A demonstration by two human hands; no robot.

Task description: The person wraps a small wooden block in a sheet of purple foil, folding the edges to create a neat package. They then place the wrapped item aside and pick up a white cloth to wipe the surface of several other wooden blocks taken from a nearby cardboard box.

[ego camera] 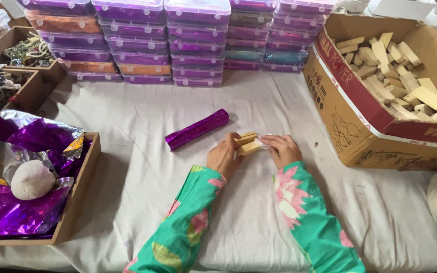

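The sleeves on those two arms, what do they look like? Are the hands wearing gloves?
Both arms wear long, loose sleeves of bright green cloth printed with big pink flowers and yellow-green leaves. The left sleeve and right sleeve match and reach the wrists. The left hand and right hand are bare: no gloves; any rings are too small to tell.

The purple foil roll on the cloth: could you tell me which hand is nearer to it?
Left. The left hand lies just right of the purple foil roll; the right hand is farther right, beyond the wooden blocks.
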